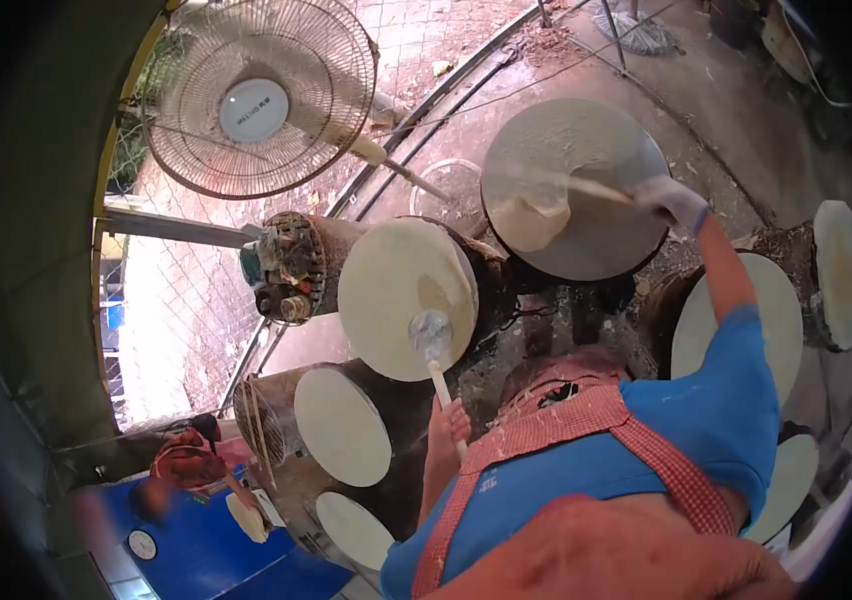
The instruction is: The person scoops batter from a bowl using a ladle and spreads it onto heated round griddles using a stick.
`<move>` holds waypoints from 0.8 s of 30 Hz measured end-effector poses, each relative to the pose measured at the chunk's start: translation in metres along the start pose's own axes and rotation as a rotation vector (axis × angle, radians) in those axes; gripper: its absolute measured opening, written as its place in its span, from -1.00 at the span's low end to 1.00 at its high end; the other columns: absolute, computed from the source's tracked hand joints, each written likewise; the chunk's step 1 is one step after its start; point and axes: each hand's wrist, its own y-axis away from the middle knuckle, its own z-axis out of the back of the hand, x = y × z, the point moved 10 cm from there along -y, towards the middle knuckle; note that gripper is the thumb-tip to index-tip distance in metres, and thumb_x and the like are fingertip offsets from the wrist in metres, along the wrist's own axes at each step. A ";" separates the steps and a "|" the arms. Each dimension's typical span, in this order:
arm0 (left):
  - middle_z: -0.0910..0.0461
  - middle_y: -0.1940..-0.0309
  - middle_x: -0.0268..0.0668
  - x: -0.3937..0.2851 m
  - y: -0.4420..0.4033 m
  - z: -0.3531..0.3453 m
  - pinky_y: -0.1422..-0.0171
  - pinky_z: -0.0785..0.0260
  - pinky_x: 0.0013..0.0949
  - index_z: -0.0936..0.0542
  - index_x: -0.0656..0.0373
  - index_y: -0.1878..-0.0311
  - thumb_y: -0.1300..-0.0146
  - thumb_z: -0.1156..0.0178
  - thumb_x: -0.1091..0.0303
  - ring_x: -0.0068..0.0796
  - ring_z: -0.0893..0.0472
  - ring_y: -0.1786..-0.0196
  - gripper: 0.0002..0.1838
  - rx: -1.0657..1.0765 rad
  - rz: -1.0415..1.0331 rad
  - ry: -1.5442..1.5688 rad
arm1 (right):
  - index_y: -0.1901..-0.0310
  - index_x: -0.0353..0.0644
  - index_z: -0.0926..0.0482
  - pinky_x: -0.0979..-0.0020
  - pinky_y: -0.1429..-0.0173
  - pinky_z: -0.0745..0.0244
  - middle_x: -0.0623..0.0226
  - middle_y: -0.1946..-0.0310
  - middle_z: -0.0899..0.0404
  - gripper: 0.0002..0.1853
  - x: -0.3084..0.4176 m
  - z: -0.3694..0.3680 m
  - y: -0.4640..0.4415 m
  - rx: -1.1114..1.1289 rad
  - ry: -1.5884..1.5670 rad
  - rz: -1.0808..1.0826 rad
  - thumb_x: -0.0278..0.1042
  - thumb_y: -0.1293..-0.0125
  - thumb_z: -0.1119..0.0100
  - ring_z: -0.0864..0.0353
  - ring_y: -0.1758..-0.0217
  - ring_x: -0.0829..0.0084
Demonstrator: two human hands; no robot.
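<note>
My left hand [449,425] is closed round the pale handle of a ladle [432,335]. The ladle's metal bowl lies over a round plate [391,300] covered in a pale layer, next to a darker wet-looking patch. To the right, my gloved right hand [679,203] grips a wooden stick [596,189], whose far end is smeared by motion. That stick reaches across a large round griddle [611,245], thinly coated with pale batter. A thicker mound of batter [536,222] lies on the griddle's left part.
More pale-topped round plates stand around me, at lower left [343,427] and right [746,320]. A fan [255,110] stands at upper left beside a wire fence. Lower left, another person [189,460] handles a pale round sheet [247,516] by a blue table [216,555].
</note>
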 end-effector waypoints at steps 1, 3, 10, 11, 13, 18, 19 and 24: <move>-0.11 0.72 -0.51 0.002 -0.002 0.005 0.77 0.05 -0.68 -0.14 -0.22 -0.16 -0.23 -0.02 0.51 -0.73 -0.14 0.75 -0.49 0.021 0.029 0.010 | 0.10 -0.26 -0.60 0.56 0.71 -0.13 0.37 0.58 -0.54 -0.61 0.020 -0.005 -0.014 -0.031 0.027 0.041 -0.34 0.03 -0.28 -0.31 0.75 0.62; -0.11 0.72 -0.50 0.013 -0.003 0.008 0.77 0.05 -0.67 -0.13 -0.24 -0.16 -0.23 -0.01 0.50 -0.72 -0.14 0.76 -0.49 0.067 0.136 0.206 | 0.10 -0.23 -0.60 0.54 0.71 -0.13 0.40 0.61 -0.51 -0.62 0.025 0.004 -0.027 -0.074 0.048 0.083 -0.33 0.02 -0.27 -0.30 0.75 0.62; -0.12 0.73 -0.47 -0.019 -0.006 0.046 0.81 0.02 -0.60 -0.07 -0.31 -0.21 -0.24 -0.01 0.49 -0.70 -0.17 0.77 -0.42 0.158 0.049 -0.140 | 0.34 -0.25 -0.56 0.45 0.73 -0.16 0.38 0.79 -0.28 -0.76 -0.088 0.021 0.157 -0.127 0.306 -0.253 -0.29 0.03 -0.17 -0.28 0.81 0.57; -0.13 0.72 -0.48 -0.022 -0.007 0.047 0.81 0.02 -0.60 -0.06 -0.31 -0.21 -0.22 -0.02 0.50 -0.70 -0.17 0.78 -0.40 0.205 0.041 -0.144 | 0.33 -0.23 -0.58 0.47 0.74 -0.13 0.43 0.80 -0.29 -0.78 -0.120 0.031 0.201 -0.205 0.231 -0.257 -0.28 -0.03 -0.16 -0.27 0.82 0.60; -0.13 0.72 -0.48 -0.032 -0.017 0.056 0.81 0.01 -0.60 -0.05 -0.31 -0.22 -0.20 -0.03 0.51 -0.70 -0.18 0.78 -0.38 0.257 0.050 -0.144 | 0.26 -0.25 -0.60 0.52 0.71 -0.13 0.51 0.76 -0.34 -0.76 -0.177 0.016 0.281 -0.418 -0.014 -0.262 -0.29 -0.08 -0.16 -0.28 0.79 0.66; -0.13 0.72 -0.49 -0.039 -0.013 0.071 0.83 0.02 -0.64 -0.07 -0.26 -0.21 -0.16 -0.04 0.53 -0.72 -0.14 0.79 -0.37 0.278 0.143 -0.209 | 0.04 -0.32 -0.55 0.58 0.20 -0.38 0.36 0.32 -0.58 -0.62 -0.204 -0.147 0.236 -0.839 -0.275 0.042 -0.37 -0.08 -0.19 -0.49 0.29 0.58; -0.13 0.73 -0.49 -0.040 -0.011 0.071 0.83 0.02 -0.64 -0.07 -0.25 -0.21 -0.16 -0.04 0.53 -0.72 -0.14 0.79 -0.38 0.284 0.148 -0.216 | 0.04 -0.33 -0.55 0.57 0.05 -0.37 0.34 0.25 -0.59 -0.64 -0.172 -0.183 0.199 -0.828 -0.217 0.225 -0.38 -0.12 -0.18 -0.50 0.18 0.54; -0.13 0.73 -0.50 -0.042 0.023 0.069 0.82 0.03 -0.64 -0.04 -0.27 -0.26 -0.18 -0.02 0.51 -0.72 -0.13 0.79 -0.35 0.407 0.163 -0.205 | 0.16 0.01 -0.60 0.17 0.30 -0.45 0.09 0.41 -0.58 -0.70 -0.099 -0.262 0.127 -1.046 0.687 0.196 -0.04 -0.17 -0.08 -0.54 0.40 0.00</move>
